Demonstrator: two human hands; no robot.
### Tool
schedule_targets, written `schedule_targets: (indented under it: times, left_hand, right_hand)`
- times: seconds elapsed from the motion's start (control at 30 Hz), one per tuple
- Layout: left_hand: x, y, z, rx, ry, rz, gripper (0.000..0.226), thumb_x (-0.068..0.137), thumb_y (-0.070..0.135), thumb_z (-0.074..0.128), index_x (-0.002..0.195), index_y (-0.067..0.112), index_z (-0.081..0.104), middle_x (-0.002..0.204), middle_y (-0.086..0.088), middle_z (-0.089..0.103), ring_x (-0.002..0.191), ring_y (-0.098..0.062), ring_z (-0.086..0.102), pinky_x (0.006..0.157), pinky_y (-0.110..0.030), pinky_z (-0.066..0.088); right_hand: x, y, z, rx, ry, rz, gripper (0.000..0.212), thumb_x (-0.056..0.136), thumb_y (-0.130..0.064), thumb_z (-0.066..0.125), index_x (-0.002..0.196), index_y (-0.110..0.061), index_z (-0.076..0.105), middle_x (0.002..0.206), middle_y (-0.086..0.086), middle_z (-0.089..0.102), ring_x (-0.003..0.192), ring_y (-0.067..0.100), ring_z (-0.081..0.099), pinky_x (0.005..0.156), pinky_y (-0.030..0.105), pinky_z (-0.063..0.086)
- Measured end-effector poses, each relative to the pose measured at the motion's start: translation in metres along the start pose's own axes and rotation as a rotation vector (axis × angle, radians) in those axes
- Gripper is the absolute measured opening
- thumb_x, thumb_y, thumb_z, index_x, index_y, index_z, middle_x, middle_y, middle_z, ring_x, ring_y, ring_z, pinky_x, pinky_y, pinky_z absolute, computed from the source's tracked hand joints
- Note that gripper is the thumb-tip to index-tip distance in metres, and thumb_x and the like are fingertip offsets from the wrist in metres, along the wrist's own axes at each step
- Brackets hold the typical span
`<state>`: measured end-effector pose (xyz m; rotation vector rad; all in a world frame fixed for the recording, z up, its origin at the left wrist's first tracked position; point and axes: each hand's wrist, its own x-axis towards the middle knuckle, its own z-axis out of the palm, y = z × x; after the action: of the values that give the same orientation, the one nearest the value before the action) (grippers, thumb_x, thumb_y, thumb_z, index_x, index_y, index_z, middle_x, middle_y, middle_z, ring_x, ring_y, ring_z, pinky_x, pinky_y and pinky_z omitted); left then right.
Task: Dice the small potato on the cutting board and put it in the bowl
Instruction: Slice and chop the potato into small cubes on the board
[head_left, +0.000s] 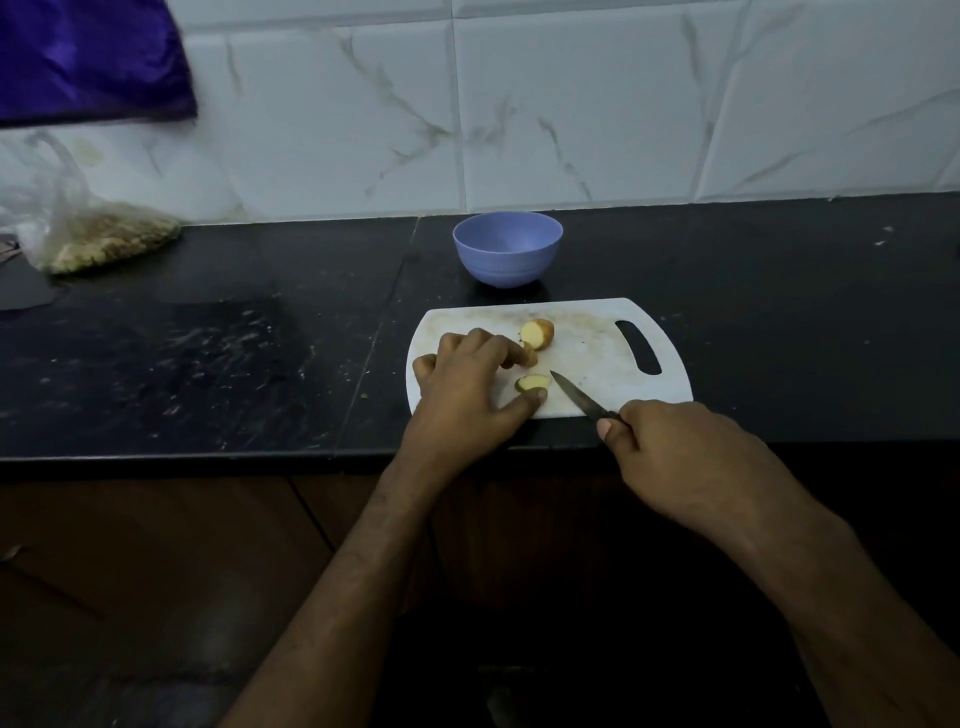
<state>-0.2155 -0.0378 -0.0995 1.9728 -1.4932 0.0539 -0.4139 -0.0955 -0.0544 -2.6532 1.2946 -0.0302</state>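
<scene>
While the left hand (470, 384) rests spread on the white cutting board (587, 353), its thumb touches a small potato piece (532, 383), fingers reaching a second piece (529, 354); grip on either cannot be told. Larger potato piece (538, 333): at 1 o'clock of that hand. Right hand (675, 447): clenched round a knife (579, 396) (blade tip beside the near piece). Blue bowl (507, 248): 12 o'clock of the board, on the black counter (208, 338).
</scene>
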Motion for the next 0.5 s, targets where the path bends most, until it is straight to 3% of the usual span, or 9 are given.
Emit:
schedule_targets:
  times: [0.23,0.5]
  left_hand:
    - [-0.002,-0.001,-0.001,-0.143,0.000,-0.016,0.030,0.085,0.038,0.074,0.109,0.036,0.057,0.104,0.023,0.063,0.109,0.003,0.043,0.088,-0.028,0.017]
    - [-0.002,0.000,-0.003,-0.192,0.029,-0.047,0.030,0.084,0.033,0.076,0.107,0.036,0.057,0.094,0.022,0.068,0.111,0.000,0.047,0.089,-0.028,0.017]
  right_hand:
    - [0.002,-0.008,-0.006,-0.033,0.044,-0.025,0.033,0.100,-0.050,0.031,0.080,-0.027,0.043,0.072,-0.007,0.048,0.062,0.010,0.043,0.052,0.028,0.033]
    - [0.003,-0.018,-0.012,-0.114,0.027,-0.064,0.032,0.102,-0.048,0.028,0.087,-0.026,0.045,0.071,-0.007,0.045,0.060,0.007,0.039,0.060,0.030,0.036]
